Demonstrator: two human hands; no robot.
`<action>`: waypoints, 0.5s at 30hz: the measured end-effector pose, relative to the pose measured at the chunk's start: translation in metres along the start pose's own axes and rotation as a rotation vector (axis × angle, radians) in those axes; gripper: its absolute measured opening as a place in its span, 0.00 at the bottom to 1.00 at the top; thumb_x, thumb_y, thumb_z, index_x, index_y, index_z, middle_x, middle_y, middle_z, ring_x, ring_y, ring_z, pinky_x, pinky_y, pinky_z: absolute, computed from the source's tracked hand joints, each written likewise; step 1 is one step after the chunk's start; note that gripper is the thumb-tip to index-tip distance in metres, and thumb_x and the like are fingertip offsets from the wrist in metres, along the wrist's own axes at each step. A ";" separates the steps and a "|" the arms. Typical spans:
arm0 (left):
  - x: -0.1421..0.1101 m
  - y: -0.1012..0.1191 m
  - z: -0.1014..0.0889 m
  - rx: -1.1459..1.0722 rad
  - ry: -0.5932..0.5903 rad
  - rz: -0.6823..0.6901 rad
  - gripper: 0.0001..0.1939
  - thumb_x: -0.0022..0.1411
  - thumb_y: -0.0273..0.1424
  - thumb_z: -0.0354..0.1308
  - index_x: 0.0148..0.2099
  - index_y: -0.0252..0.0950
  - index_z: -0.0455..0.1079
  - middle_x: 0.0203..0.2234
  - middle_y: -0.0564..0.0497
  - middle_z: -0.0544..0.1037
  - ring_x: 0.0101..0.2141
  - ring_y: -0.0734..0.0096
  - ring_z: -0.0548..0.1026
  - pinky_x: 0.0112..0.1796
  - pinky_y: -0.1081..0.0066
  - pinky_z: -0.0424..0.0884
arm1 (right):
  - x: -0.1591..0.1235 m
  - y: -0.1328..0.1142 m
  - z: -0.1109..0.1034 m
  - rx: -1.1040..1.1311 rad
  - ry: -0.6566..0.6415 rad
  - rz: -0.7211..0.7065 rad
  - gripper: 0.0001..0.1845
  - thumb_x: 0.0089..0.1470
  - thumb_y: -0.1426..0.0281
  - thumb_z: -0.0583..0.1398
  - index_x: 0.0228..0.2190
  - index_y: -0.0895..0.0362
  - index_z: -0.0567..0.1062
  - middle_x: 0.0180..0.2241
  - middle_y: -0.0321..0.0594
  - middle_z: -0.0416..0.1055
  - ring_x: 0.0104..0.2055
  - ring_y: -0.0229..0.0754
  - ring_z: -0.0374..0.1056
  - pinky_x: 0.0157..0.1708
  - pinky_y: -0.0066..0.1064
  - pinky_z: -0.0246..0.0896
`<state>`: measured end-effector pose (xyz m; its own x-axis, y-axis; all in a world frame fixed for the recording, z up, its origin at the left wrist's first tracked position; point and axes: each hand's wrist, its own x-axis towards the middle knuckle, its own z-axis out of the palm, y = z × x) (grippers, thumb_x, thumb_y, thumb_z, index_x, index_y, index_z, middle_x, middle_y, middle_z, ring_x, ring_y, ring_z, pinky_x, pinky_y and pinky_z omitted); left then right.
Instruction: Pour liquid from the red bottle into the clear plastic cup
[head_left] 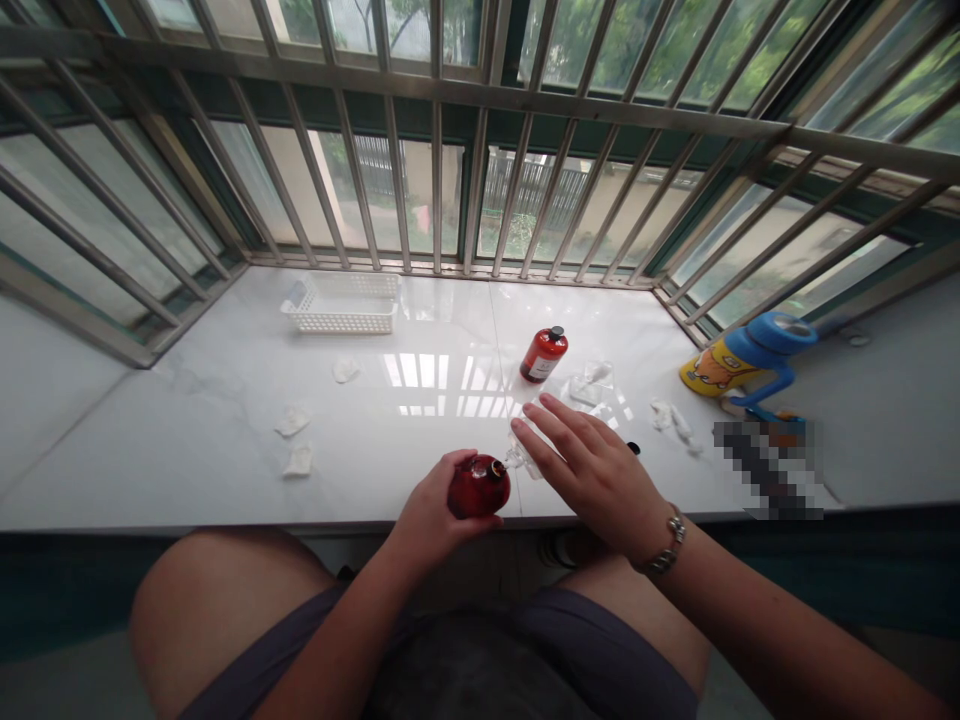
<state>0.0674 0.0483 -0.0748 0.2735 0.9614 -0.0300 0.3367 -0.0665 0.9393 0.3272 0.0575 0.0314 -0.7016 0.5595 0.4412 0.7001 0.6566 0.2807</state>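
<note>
My left hand (433, 505) is wrapped round a small dark red bottle (478, 486), tilted with its open mouth pointing right. My right hand (592, 465) lies palm down beside it, fingers stretched out, with a small clear thing (520, 457) under the fingers at the bottle's mouth. I cannot make out what the clear thing is. A second red bottle (544, 354) with a black cap and white label stands farther back on the white marble sill (225, 440). A small black cap (634, 447) lies just right of my right hand.
A white plastic basket (343, 303) sits at the back left. Crumpled white wads (294, 420) lie on the left, and more wads and clear wrappers (592, 382) on the right. A blue and yellow bottle (750, 360) lies at the far right. Metal window bars (435, 200) close off the back.
</note>
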 end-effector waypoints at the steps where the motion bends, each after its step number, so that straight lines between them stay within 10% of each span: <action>1: 0.000 0.000 0.000 -0.001 0.002 0.001 0.45 0.48 0.37 0.83 0.65 0.46 0.67 0.61 0.46 0.77 0.60 0.50 0.77 0.61 0.53 0.73 | 0.001 0.000 -0.001 0.001 0.001 -0.003 0.27 0.71 0.78 0.57 0.69 0.60 0.68 0.66 0.55 0.71 0.73 0.61 0.62 0.61 0.53 0.71; 15: 0.001 0.001 0.000 -0.009 0.009 0.009 0.45 0.48 0.37 0.83 0.64 0.45 0.67 0.61 0.45 0.78 0.60 0.49 0.77 0.61 0.52 0.74 | 0.004 0.003 -0.004 -0.009 -0.003 -0.042 0.26 0.72 0.78 0.57 0.67 0.61 0.70 0.66 0.54 0.72 0.72 0.61 0.63 0.63 0.51 0.68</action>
<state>0.0682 0.0488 -0.0738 0.2681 0.9632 -0.0188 0.3265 -0.0725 0.9424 0.3268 0.0594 0.0369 -0.7306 0.5331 0.4267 0.6714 0.6749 0.3063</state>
